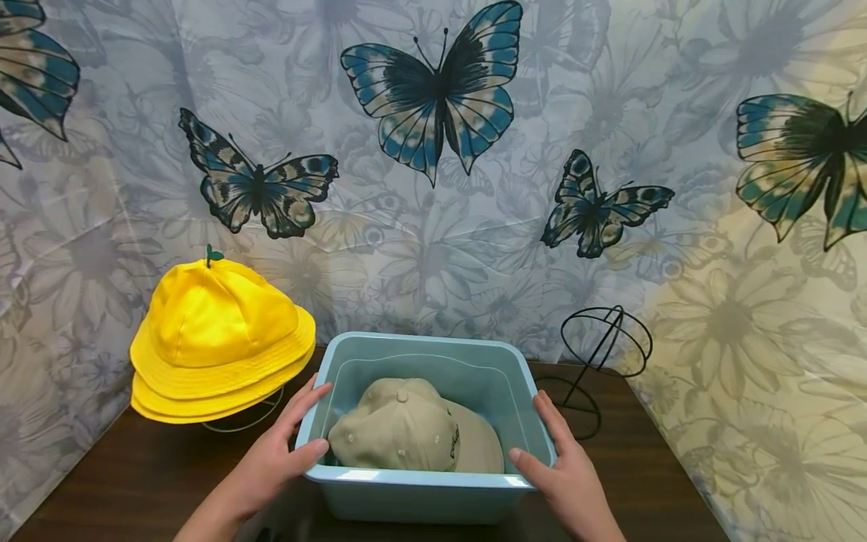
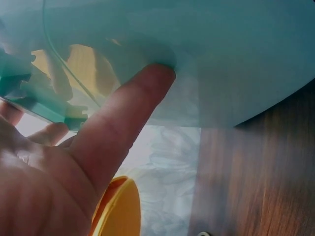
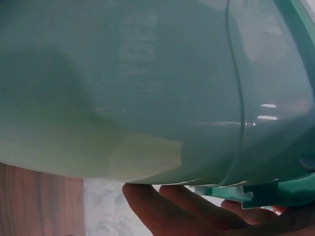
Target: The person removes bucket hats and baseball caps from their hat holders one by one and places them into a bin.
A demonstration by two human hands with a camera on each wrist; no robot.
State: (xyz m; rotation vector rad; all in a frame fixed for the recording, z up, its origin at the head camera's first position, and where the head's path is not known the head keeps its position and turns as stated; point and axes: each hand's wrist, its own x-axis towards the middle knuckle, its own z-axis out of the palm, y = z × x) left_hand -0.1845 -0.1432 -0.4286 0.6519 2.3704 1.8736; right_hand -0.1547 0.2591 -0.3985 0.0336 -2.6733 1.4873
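Gripping the blue bin (image 1: 420, 500) by both side rims, left hand (image 1: 274, 448) and right hand (image 1: 569, 467), centred before us. Beige cap (image 1: 396, 429) lies inside, brim right. Stacked yellow hats (image 1: 220, 346) crowd our left; table (image 1: 653, 467) wood runs to the right edge. Wire stand (image 1: 596, 350) right-rear, butterfly cloth (image 1: 433, 278) behind.
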